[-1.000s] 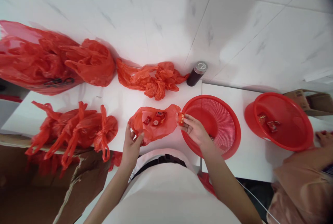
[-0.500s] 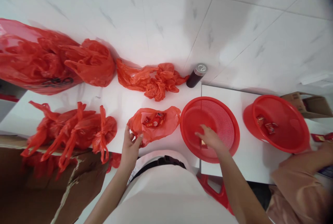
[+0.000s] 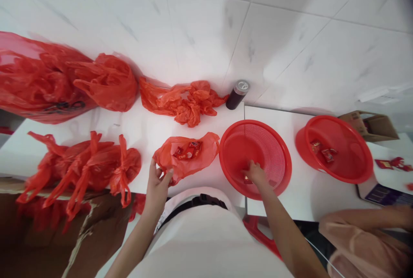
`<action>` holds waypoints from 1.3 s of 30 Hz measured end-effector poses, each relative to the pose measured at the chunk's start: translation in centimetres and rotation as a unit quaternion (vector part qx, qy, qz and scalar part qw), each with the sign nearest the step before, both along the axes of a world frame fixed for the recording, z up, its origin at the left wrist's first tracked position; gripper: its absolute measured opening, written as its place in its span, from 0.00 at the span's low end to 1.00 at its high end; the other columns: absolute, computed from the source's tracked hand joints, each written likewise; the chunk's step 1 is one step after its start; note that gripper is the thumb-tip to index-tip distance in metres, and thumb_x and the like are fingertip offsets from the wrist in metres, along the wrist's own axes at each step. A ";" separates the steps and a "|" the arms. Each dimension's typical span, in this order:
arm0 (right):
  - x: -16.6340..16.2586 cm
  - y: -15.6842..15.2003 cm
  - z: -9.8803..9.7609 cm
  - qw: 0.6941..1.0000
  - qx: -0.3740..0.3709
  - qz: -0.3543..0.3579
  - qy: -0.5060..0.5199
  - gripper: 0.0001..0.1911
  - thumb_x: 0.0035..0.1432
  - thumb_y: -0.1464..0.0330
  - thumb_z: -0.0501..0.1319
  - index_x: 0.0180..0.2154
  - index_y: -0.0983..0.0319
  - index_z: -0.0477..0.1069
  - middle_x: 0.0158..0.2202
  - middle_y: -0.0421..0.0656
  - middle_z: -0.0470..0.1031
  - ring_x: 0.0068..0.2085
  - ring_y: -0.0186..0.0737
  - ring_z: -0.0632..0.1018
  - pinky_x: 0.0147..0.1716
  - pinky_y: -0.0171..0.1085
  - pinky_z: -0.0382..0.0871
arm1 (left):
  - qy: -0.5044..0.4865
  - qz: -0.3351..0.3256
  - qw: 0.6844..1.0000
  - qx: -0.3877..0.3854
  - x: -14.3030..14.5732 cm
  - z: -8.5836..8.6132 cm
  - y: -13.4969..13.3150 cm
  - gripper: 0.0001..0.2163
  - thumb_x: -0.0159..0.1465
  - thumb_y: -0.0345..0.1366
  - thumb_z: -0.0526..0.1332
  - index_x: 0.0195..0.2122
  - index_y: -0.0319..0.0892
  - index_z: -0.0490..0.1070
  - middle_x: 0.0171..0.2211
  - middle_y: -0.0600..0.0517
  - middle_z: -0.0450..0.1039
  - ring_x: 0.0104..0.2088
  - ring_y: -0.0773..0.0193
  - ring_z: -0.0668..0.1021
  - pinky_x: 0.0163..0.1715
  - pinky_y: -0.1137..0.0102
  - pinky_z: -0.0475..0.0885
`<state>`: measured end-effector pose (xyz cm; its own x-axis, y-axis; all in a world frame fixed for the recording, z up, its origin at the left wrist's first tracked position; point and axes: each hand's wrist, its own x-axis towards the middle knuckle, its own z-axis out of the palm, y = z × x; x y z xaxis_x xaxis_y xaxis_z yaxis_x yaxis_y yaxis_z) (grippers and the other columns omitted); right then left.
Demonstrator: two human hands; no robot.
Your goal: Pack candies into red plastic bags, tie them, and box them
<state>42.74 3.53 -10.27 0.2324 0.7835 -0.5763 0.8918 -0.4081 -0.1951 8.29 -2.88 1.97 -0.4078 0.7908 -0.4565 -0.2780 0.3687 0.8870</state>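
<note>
My left hand (image 3: 158, 183) pinches the near left rim of a thin red plastic bag (image 3: 206, 159), which lies spread with its mouth open. Several small red printed packets (image 3: 189, 151) rest inside it. Down in a red mesh basket (image 3: 285, 170), my right hand (image 3: 256, 174) bends its fingers over a small red packet (image 3: 247, 180) near the bottom. Its fingertips are partly hidden, so a grip on that packet cannot be made out. The basket stands just right of the bag.
Knotted red bags (image 3: 97, 162) line the left, above a cardboard box (image 3: 97, 235). Crumpled red bags (image 3: 190, 103) and a dark tumbler (image 3: 238, 95) stand by the wall. On the right are another red basket (image 3: 355, 157) holding packets, a small carton (image 3: 376, 125) and a co-worker's arm (image 3: 361, 217).
My right hand has lowered into the basket, its fingers drawing in toward the packet. My left hand keeps the bag's rim. The view has shifted slightly right, and the co-worker's arm has moved nearer the front.
</note>
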 end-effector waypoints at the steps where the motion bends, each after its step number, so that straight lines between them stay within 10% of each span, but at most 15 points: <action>1: 0.0 -0.2 0.1 1.000 0.000 -0.021 0.021 0.20 0.49 0.68 0.64 0.45 0.65 0.67 0.42 0.54 0.72 0.42 0.50 0.76 0.37 0.40 0.64 | 0.000 0.000 1.000 0.000 0.0 0.1 0.0 0.38 0.55 0.37 0.66 0.65 0.58 0.50 0.45 0.51 0.71 0.32 0.69 0.76 0.29 0.75 0.72; 10: -3.1 -0.8 3.8 0.909 0.033 -0.156 0.385 0.12 0.54 0.61 0.59 0.40 0.57 0.64 0.38 0.44 0.74 0.37 0.41 0.77 0.37 0.41 0.71 | 0.004 -0.019 1.000 -0.011 0.3 0.1 0.2 0.37 0.55 0.37 0.65 0.65 0.58 0.51 0.44 0.52 0.70 0.26 0.73 0.73 0.26 0.75 0.70; 16: -6.4 0.1 8.8 0.642 -0.022 -0.229 0.731 0.14 0.58 0.62 0.58 0.47 0.55 0.66 0.46 0.43 0.76 0.41 0.40 0.79 0.42 0.40 0.72 | 0.007 -0.020 1.000 -0.011 0.2 0.0 0.3 0.38 0.56 0.36 0.65 0.66 0.58 0.49 0.45 0.51 0.70 0.28 0.72 0.73 0.27 0.75 0.70; 19: -8.4 0.5 9.9 0.614 -0.047 -0.229 0.754 0.15 0.59 0.61 0.57 0.49 0.54 0.66 0.47 0.44 0.76 0.39 0.39 0.79 0.34 0.36 0.73 | 0.003 -0.017 1.000 -0.009 0.1 -0.1 0.2 0.38 0.57 0.36 0.64 0.66 0.58 0.49 0.45 0.52 0.70 0.26 0.73 0.72 0.27 0.75 0.70; 29: -16.7 0.8 10.7 0.794 0.013 -0.050 0.606 0.24 0.56 0.56 0.63 0.54 0.52 0.65 0.59 0.43 0.65 0.57 0.45 0.72 0.46 0.42 0.74 | 0.009 -0.003 1.000 0.000 -0.6 -0.6 0.1 0.39 0.55 0.37 0.66 0.65 0.59 0.50 0.43 0.53 0.71 0.23 0.75 0.70 0.27 0.74 0.71; 34: -10.4 1.8 10.3 0.857 0.085 -0.046 0.506 0.19 0.61 0.53 0.55 0.46 0.56 0.71 0.49 0.47 0.75 0.45 0.44 0.78 0.42 0.43 0.74 | 0.010 -0.009 1.000 -0.002 -1.0 -1.0 -0.3 0.39 0.56 0.38 0.66 0.66 0.58 0.48 0.43 0.52 0.71 0.29 0.70 0.74 0.26 0.75 0.71; 39: -0.8 0.6 5.5 0.975 0.108 -0.113 0.157 0.22 0.53 0.60 0.63 0.49 0.59 0.68 0.55 0.54 0.67 0.55 0.56 0.70 0.50 0.50 0.64 | 0.000 0.008 1.000 -0.006 -0.8 -0.6 -0.1 0.38 0.56 0.37 0.65 0.66 0.57 0.50 0.42 0.52 0.70 0.30 0.71 0.74 0.28 0.75 0.72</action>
<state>41.92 4.10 -4.80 0.2517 0.8432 -0.4750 0.6662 -0.5069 -0.5470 7.48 -2.96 1.36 -0.4213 0.7783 -0.4655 -0.2837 0.3745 0.8828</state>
